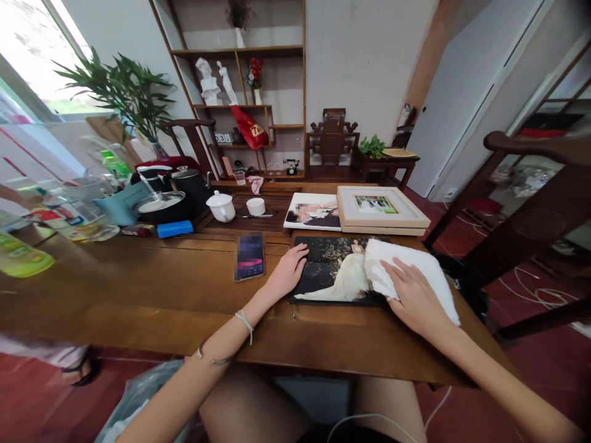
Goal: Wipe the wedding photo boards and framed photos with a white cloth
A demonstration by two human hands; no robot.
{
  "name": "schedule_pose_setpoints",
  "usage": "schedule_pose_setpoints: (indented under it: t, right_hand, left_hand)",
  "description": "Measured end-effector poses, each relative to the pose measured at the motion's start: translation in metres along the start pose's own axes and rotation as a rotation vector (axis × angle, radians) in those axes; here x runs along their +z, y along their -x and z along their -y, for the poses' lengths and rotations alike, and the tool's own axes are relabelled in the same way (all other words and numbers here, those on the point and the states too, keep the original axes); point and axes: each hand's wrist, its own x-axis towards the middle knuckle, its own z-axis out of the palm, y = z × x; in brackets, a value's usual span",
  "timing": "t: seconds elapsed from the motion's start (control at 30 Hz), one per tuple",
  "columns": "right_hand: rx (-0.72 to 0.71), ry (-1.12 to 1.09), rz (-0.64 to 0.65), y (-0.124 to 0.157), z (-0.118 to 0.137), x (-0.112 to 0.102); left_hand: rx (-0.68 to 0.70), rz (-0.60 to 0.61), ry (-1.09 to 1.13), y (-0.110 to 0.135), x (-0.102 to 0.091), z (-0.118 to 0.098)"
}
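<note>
Nearest, at the table's (pixel 161 295) front edge, a large dark photo board (pixel 330 271) lies flat, right of centre. The left hand (pixel 287 271) rests palm down on its left edge, fingers spread and gripping nothing. The right hand (pixel 412 296) lies flat with fingers straight, pressing a white cloth (pixel 397 257) onto the board's right part.

The board looks stiff and fairly light, with a glossy face that probably scratches and smudges easily, so it is best held by its edges. The cloth is soft and limp, and any fold would give a hold.

Just left of the board lies a phone (pixel 250 256). Farther off are a second photo (pixel 314 211) and a pale framed picture (pixel 381 210). A white lidded cup (pixel 221 207) stands far left of them.
</note>
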Motion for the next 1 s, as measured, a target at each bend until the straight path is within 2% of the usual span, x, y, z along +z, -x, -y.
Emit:
schedule_pose_setpoints:
  t: [0.1,0.2,0.37,0.47,0.57,0.8,0.9,1.0]
  right_hand:
    - [0.026,0.029,0.031,0.006,0.013,-0.008]
    - [0.03,0.036,0.104,-0.01,0.047,-0.017]
    - [-0.13,-0.013,0.19,-0.033,0.123,-0.024]
    - [-0.229,-0.059,0.179,-0.038,0.149,-0.026]
    - [-0.228,-0.108,0.209,-0.049,0.148,-0.029]
    - [-0.071,-0.158,0.16,-0.105,0.107,-0.015]
    - [-0.04,-0.154,0.128,-0.12,0.101,-0.008]
    - [-0.056,-0.177,0.116,-0.12,0.1,-0.005]
  left_hand:
    - [-0.009,0.004,-0.012,0.0,0.0,-0.001]
    - [-0.013,-0.005,-0.006,0.0,0.002,-0.002]
    - [-0.007,-0.015,0.021,0.0,0.003,0.004]
    - [0.007,0.011,0.056,-0.002,0.003,0.01]
    - [0.01,0.017,0.08,-0.003,0.002,0.01]
    - [0.01,-0.04,0.083,-0.001,0.001,-0.001]
    - [-0.055,-0.103,0.121,-0.001,0.002,0.002]
    - [-0.203,-0.205,0.3,-0.003,0.001,0.008]
